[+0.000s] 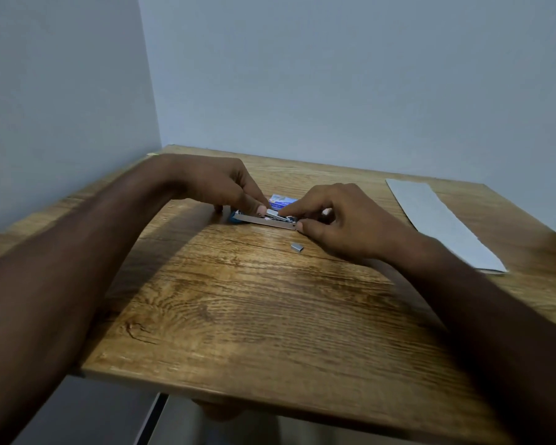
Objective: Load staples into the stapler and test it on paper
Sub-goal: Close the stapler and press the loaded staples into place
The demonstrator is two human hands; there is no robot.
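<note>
Both hands (225,187) on stapler (264,220), prob. loading staples (273,213).

Two bare forearms, no sleeves in view, left hand (215,184) and right hand (341,216) without rings, watch or bracelets, short fingernails, slender fingers

Wooden table (238,300), pale corner walls (334,75)

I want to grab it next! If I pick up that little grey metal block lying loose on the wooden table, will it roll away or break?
The little grey staple block looks flat-sided, so it probably won't roll. It is tiny, so likely very light and fiddly to pinch. It may snap into smaller bits if squeezed.
</note>
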